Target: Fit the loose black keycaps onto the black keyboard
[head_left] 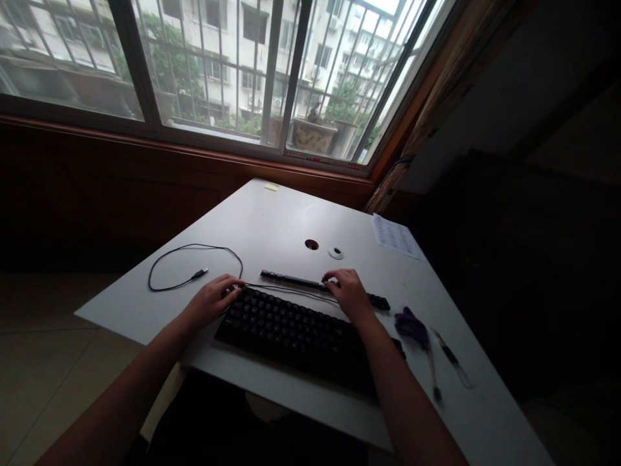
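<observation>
A black keyboard lies near the table's front edge, slightly slanted. At its far left corner is my left hand, fingers bent and thumb against the corner. My right hand reaches across the keyboard to a long, narrow row of black pieces, which look like keycaps, lying behind it. Between its thumb and fingertips is a small dark piece that looks like a keycap. The forearm covers part of the keyboard's right side. A black cable runs behind the keyboard and loops left to a USB plug.
On the right lie a purple cloth, a small brush and a thin tool with a wire end. A hole in the white table has its round cover beside it. Printed paper lies at the far right.
</observation>
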`<state>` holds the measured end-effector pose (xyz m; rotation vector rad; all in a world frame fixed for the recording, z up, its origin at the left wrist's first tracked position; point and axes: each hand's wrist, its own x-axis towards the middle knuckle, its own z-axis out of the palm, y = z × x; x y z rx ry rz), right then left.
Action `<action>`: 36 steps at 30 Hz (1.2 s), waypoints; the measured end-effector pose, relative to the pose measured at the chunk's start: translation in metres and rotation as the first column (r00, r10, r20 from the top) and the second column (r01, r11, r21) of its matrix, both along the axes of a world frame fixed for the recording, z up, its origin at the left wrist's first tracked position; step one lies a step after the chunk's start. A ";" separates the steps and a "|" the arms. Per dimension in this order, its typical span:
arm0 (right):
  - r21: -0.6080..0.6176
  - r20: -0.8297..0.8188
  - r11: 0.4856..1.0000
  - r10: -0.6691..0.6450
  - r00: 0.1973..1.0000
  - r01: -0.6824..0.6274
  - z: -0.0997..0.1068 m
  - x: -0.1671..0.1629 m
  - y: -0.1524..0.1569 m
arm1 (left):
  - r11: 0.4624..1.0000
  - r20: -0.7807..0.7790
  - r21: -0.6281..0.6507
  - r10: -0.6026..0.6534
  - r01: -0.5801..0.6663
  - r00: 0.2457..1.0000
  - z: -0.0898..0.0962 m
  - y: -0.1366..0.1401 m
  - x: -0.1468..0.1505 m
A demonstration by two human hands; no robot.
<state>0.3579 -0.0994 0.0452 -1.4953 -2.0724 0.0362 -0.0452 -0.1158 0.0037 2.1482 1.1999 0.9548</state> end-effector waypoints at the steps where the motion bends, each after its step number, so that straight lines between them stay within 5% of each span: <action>1: 0.016 -0.017 1.000 0.019 1.000 -0.019 0.003 -0.001 -0.013 | 1.000 0.000 0.000 -0.002 0.002 1.000 0.000 0.000 0.000; 8: 0.027 -0.174 0.985 0.172 0.970 -0.170 0.003 -0.017 -0.115 | 1.000 -0.029 -0.001 -0.008 0.008 1.000 0.000 0.001 -0.002; 12: 0.001 -0.223 0.977 0.206 0.953 -0.211 -0.010 -0.031 -0.147 | 1.000 -0.030 0.006 -0.005 0.006 1.000 0.000 0.000 -0.002; 36: 0.152 -0.116 0.975 0.182 0.976 -0.163 -0.032 -0.046 -0.164 | 1.000 -0.027 -0.004 -0.013 0.013 1.000 0.001 0.000 -0.001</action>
